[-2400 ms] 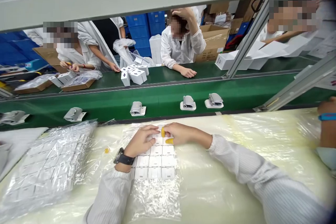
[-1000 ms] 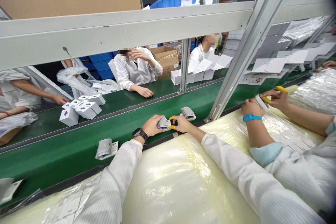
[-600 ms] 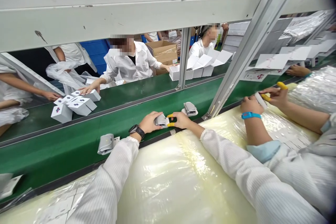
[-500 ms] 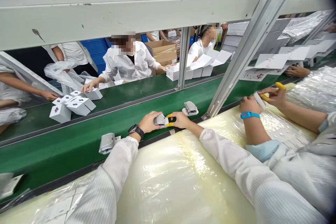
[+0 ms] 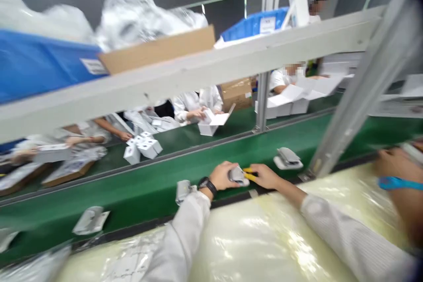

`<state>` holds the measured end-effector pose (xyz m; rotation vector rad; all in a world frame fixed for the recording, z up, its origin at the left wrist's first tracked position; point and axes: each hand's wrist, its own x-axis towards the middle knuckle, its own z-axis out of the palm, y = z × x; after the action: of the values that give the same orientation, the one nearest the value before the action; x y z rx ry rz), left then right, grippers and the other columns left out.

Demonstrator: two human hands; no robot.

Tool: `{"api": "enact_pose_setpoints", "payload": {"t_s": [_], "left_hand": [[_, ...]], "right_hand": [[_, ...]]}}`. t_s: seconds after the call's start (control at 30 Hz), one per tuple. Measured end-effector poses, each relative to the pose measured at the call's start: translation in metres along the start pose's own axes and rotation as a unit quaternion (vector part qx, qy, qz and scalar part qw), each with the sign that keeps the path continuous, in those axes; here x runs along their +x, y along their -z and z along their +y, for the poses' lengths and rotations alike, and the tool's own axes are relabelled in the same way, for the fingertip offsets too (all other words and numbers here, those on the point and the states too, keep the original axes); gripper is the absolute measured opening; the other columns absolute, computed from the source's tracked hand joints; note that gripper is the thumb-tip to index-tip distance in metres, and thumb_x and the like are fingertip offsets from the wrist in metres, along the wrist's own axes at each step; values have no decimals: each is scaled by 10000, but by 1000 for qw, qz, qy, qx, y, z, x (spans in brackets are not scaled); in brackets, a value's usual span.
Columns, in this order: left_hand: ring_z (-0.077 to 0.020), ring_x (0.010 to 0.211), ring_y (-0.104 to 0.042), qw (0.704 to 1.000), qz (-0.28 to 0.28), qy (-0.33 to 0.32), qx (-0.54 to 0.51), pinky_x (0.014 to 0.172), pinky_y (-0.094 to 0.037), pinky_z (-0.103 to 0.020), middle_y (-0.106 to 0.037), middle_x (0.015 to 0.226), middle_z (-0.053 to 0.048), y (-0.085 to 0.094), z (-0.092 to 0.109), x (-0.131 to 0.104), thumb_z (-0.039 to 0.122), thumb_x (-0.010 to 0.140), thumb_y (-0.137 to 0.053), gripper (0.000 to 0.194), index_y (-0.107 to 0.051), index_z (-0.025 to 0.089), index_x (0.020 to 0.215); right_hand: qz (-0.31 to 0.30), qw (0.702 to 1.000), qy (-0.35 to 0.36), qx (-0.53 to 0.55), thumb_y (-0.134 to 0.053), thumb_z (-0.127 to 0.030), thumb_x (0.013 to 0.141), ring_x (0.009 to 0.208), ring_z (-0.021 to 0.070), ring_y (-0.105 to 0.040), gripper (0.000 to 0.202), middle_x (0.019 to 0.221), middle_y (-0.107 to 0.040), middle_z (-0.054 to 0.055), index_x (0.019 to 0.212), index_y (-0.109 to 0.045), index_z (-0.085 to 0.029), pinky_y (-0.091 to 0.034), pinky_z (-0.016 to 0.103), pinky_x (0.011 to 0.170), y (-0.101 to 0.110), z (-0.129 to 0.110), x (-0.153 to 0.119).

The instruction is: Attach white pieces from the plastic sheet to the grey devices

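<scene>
My left hand, with a black watch at its wrist, is closed round a small grey-and-white piece that looks like a folded grey band on a white base. It is held low over the near side of the green conveyor belt. Yellow covers sit on the thumb and forefinger of my right hand, which pinch at the piece's right edge. Similar pieces lie on the belt: one to the right, another beside my left wrist, and one more farther left.
Plastic-wrapped pale stacks lie along the near edge. A metal post rises at the right, and a white rail crosses above. Co-workers handle white boxes across the belt; a blue-banded wrist is at my right.
The view has swung up and left, so hands and belt appear farther right. My right fingertips have drawn closer together at the piece's edge. A co-worker opposite now handles an open white box.
</scene>
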<state>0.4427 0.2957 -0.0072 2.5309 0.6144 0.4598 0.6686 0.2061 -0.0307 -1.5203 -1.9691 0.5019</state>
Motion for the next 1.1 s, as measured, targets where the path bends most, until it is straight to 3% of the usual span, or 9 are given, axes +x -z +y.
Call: {"api": "enact_pose_setpoints", "payload": {"t_s": [0.23, 0.4, 0.47, 0.53, 0.67, 0.77, 0.87, 0.97, 1.1], "left_hand": [[-335, 1157, -599, 998, 12, 49, -26, 1043, -478, -438, -597, 1284, -110, -21, -18, 4, 586, 516, -870, 972, -550, 320, 1394], [-355, 1221, -573, 998, -1, 50, -43, 1060, -462, -480, -566, 1355, -114, -23, -6, 17, 599, 531, -854, 964, -527, 350, 1403], [-383, 1326, -480, 998, -18, 30, -44, 1111, -402, -515, -524, 1415, -162, -9, 19, 15, 560, 547, -860, 987, -511, 247, 1416], [-398, 1406, -370, 999, 0, 25, -39, 1151, -331, -550, -447, 1484, -205, 13, 46, 3, 478, 567, -867, 1007, -464, 167, 1435], [-245, 1002, -679, 987, 102, 80, -99, 933, -536, -421, -690, 1147, -145, 79, 61, -73, 356, 850, -610, 417, -621, 138, 1206], [-194, 839, -690, 979, 94, 138, -119, 813, -561, -355, -726, 931, -71, 124, 56, -164, 316, 862, -563, 229, -669, 167, 1000], [-186, 774, -672, 966, 58, 232, -95, 736, -555, -323, -719, 827, -47, 142, 57, -247, 312, 847, -550, 201, -673, 173, 922], [-186, 793, -658, 959, 48, 278, -27, 706, -536, -298, -735, 894, -45, 133, 58, -297, 290, 825, -543, 204, -698, 186, 905], [-202, 917, -664, 969, 51, 242, -24, 791, -537, -322, -720, 1039, -62, 111, 56, -321, 197, 779, -522, 299, -718, 192, 1005]], "right_hand": [[54, 998, -28, -6, -640, -433, 732, 758, 290, -682, 244, 792, -687, 100, 912, -787, -357, -530, 378, 668, -8, 31, 7], [40, 989, -118, 75, -695, -408, 609, 536, 242, -600, 501, 564, -610, 19, 1088, -737, -268, -450, 338, 509, -2, 45, 33], [34, 981, -160, 103, -694, -384, 597, 512, 213, -562, 640, 525, -570, -16, 1200, -670, -173, -423, 313, 509, 11, 33, 27], [133, 962, -226, 74, -667, -405, 655, 533, 198, -540, 606, 543, -554, -16, 1178, -650, -100, -404, 305, 527, 21, 15, 9], [320, 930, -176, 49, -564, -407, 832, 596, 166, -520, 361, 666, -578, 19, 1033, -650, -120, -416, 290, 592, 11, -41, -42], [157, 984, -8, 89, -603, -345, 850, 609, 148, -515, 215, 747, -613, 37, 935, -678, -162, -402, 265, 583, -19, -107, -69], [-57, 978, 158, 126, -606, -209, 850, 646, 138, -531, 116, 822, -642, 46, 912, -698, -172, -402, 251, 613, -58, -175, -67], [-130, 958, 215, 136, -611, -138, 836, 713, 148, -560, 126, 835, -644, 48, 932, -690, -156, -406, 247, 659, -100, -225, -41], [-173, 948, 244, 110, -685, -124, 760, 744, 153, -563, 183, 851, -631, 36, 942, -672, -145, -399, 238, 668, -146, -256, -7]]}}
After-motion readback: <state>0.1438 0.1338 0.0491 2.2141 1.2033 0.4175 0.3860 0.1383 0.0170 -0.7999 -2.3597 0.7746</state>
